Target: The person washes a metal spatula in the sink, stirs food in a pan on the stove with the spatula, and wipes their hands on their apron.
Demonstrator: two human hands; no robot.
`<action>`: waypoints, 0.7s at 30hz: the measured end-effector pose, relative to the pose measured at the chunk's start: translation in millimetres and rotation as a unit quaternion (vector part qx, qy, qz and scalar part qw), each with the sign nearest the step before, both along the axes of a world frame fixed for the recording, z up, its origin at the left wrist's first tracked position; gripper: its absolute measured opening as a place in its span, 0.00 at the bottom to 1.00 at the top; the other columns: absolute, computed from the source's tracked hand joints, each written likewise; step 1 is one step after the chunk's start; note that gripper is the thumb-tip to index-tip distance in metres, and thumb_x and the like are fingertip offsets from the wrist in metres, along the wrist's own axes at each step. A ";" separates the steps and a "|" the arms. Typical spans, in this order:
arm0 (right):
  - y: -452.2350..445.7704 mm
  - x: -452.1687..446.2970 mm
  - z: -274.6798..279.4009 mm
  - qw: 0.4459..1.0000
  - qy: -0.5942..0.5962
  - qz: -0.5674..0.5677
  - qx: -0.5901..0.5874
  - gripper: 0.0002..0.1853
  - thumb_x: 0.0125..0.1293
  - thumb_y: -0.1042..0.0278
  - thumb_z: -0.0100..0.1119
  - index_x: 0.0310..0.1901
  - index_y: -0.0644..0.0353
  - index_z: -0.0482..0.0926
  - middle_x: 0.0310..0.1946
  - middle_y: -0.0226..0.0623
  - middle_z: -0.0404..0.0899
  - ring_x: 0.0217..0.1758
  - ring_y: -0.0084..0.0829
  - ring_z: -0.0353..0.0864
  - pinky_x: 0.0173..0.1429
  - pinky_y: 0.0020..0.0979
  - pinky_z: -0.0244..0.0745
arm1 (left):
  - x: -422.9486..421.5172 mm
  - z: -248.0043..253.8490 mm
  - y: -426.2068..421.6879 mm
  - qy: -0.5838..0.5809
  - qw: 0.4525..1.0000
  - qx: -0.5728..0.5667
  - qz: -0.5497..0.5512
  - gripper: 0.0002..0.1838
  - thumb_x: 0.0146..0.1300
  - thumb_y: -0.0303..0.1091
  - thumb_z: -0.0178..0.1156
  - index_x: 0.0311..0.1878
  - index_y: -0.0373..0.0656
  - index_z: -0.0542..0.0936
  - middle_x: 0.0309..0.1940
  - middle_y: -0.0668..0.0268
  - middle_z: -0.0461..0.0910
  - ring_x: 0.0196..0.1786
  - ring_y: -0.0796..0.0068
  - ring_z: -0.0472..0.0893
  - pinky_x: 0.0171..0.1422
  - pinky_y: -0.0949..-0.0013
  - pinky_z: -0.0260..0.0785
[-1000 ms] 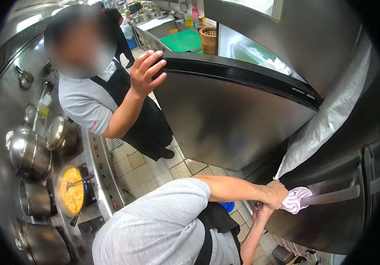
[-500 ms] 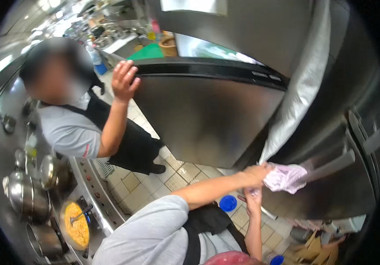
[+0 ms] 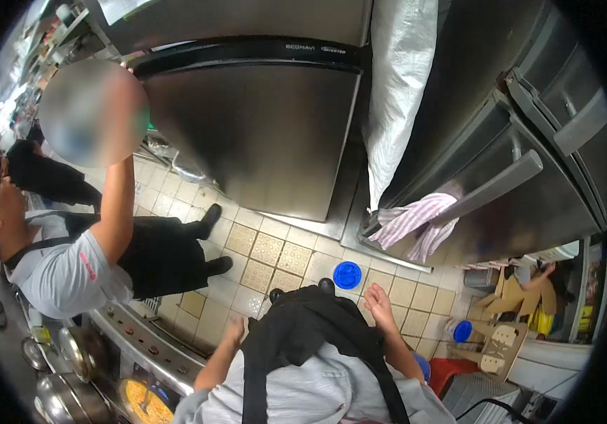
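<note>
Low on the left side of my black apron [image 3: 296, 321] is my left hand [image 3: 231, 332], blurred, with its fingers apart and nothing in it. My right hand [image 3: 379, 305] is to the right of the apron, fingers spread and holding nothing, near a round blue lid [image 3: 347, 275] on the floor. A pink and white striped cloth [image 3: 416, 220] hangs from the grey handle [image 3: 497, 185] of a steel fridge door, apart from both hands.
A co-worker [image 3: 70, 272] stands at the left, one arm raised to another steel fridge door [image 3: 261, 134]. A stove front [image 3: 144, 343] with pots and a pan of yellow food [image 3: 146, 403] lies lower left. Cardboard [image 3: 522, 297] and a red stool [image 3: 451, 374] are at the right.
Both hands have left the striped cloth, which now hangs from the handle, and have come apart beside my body. The co-worker's fridge door has swung nearer to its cabinet. The view has turned.
</note>
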State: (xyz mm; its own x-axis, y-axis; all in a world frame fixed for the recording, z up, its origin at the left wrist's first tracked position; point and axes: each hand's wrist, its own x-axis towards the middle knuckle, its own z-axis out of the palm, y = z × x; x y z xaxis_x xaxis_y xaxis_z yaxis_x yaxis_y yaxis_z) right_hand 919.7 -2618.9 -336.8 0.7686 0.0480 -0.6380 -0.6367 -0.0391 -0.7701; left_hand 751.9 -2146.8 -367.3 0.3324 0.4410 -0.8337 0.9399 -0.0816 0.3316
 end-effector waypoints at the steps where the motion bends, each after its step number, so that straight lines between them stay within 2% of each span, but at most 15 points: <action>1: 4.5 4.3 5.1 1.000 -0.012 0.000 0.003 0.32 0.76 0.59 0.59 0.76 0.60 0.61 0.71 0.45 0.69 0.71 0.36 0.71 0.68 0.40 0.73 | -30.8 -8.4 -4.1 0.035 0.999 -0.030 0.026 0.34 0.77 0.56 0.45 0.71 0.36 0.73 0.71 0.44 0.71 0.74 0.50 0.70 0.77 0.53 0.61; 4: 13.9 27.1 -5.6 0.995 -0.057 0.076 -0.011 0.31 0.76 0.59 0.60 0.75 0.61 0.63 0.67 0.43 0.74 0.68 0.34 0.75 0.65 0.38 0.76 | -89.4 -26.0 -35.0 0.067 0.991 -0.088 0.079 0.33 0.77 0.56 0.45 0.70 0.37 0.73 0.71 0.46 0.71 0.74 0.51 0.70 0.77 0.53 0.61; 5: 19.7 35.8 -0.1 0.994 -0.043 0.097 -0.033 0.29 0.76 0.58 0.60 0.73 0.61 0.66 0.64 0.41 0.76 0.64 0.31 0.78 0.62 0.36 0.78 | -97.9 -32.0 -45.0 0.056 0.989 -0.097 0.098 0.33 0.77 0.55 0.45 0.70 0.38 0.73 0.71 0.46 0.71 0.74 0.52 0.70 0.77 0.53 0.61; 8: 46.1 64.2 18.8 0.990 -0.032 0.136 -0.035 0.28 0.76 0.58 0.59 0.71 0.61 0.68 0.63 0.40 0.77 0.61 0.29 0.79 0.59 0.34 0.78 | -99.4 -41.6 -70.2 -0.004 0.980 -0.109 0.165 0.32 0.77 0.55 0.45 0.70 0.39 0.74 0.71 0.48 0.71 0.74 0.53 0.70 0.77 0.53 0.61; 14: 83.6 102.4 30.5 0.946 -0.060 0.307 -0.086 0.27 0.76 0.58 0.59 0.70 0.62 0.69 0.55 0.38 0.82 0.56 0.30 0.82 0.55 0.33 0.80 | -91.6 -51.5 -82.6 -0.085 0.941 -0.112 0.307 0.30 0.77 0.53 0.45 0.69 0.42 0.75 0.71 0.51 0.72 0.74 0.57 0.71 0.76 0.54 0.62; 17: 101.7 114.5 42.5 0.927 -0.075 0.358 -0.079 0.28 0.76 0.58 0.60 0.70 0.64 0.69 0.52 0.38 0.84 0.53 0.30 0.84 0.53 0.33 0.81 | -100.3 -52.5 -84.6 -0.115 0.902 -0.121 0.398 0.29 0.77 0.53 0.45 0.69 0.43 0.75 0.71 0.52 0.72 0.74 0.58 0.71 0.76 0.54 0.62; 21: 133.0 129.6 70.9 0.909 -0.120 0.396 -0.057 0.27 0.75 0.59 0.61 0.68 0.65 0.70 0.50 0.41 0.84 0.50 0.29 0.85 0.51 0.32 0.82 | -108.5 -26.3 -84.8 -0.149 0.799 -0.150 0.563 0.28 0.77 0.52 0.45 0.69 0.44 0.76 0.71 0.54 0.73 0.74 0.60 0.71 0.76 0.54 0.62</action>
State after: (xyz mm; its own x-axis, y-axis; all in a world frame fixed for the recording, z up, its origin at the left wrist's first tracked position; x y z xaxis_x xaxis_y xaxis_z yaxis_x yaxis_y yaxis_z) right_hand 1049.2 -2485.9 -265.9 0.6397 0.5907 -0.4917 -0.1880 -0.5001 -0.8453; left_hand 643.3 -2231.7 -393.6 0.0686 0.3947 -0.9163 0.2366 0.8858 0.3993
